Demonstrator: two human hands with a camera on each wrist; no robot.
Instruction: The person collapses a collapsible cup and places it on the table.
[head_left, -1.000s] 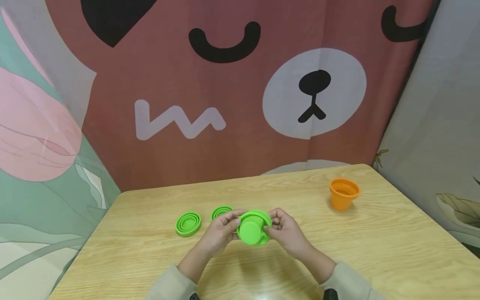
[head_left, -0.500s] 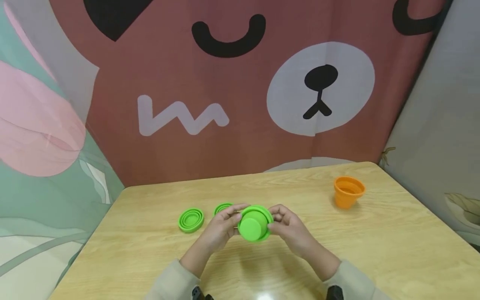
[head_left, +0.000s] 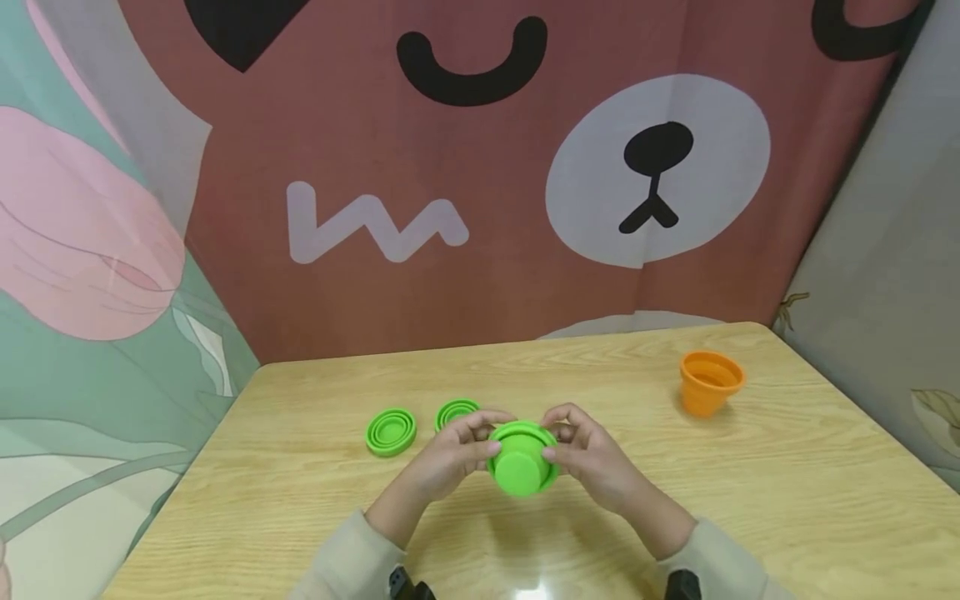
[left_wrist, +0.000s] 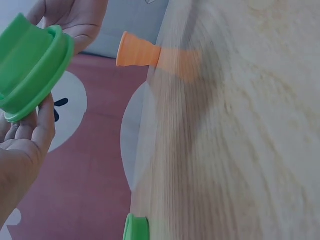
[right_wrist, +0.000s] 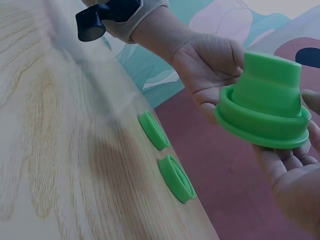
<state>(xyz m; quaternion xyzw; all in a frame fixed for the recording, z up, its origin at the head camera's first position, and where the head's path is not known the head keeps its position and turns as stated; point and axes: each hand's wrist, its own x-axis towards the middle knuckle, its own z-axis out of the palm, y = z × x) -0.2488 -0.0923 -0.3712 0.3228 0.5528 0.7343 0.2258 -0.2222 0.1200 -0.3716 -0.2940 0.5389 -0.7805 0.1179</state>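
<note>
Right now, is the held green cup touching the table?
Apart. The left wrist view shows the held green cup raised, with backdrop visible between it and the table.

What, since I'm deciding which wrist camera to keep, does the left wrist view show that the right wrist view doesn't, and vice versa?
Only left wrist: the orange cup and the bear's white muzzle.

Only right wrist: the left flat green cup, the left sleeve, a black wrist device and the pink-and-green curtain.

Both: the held green cup, left hand, right hand, table, red-brown backdrop and other flat green cup, cut off in the left wrist view.
</note>
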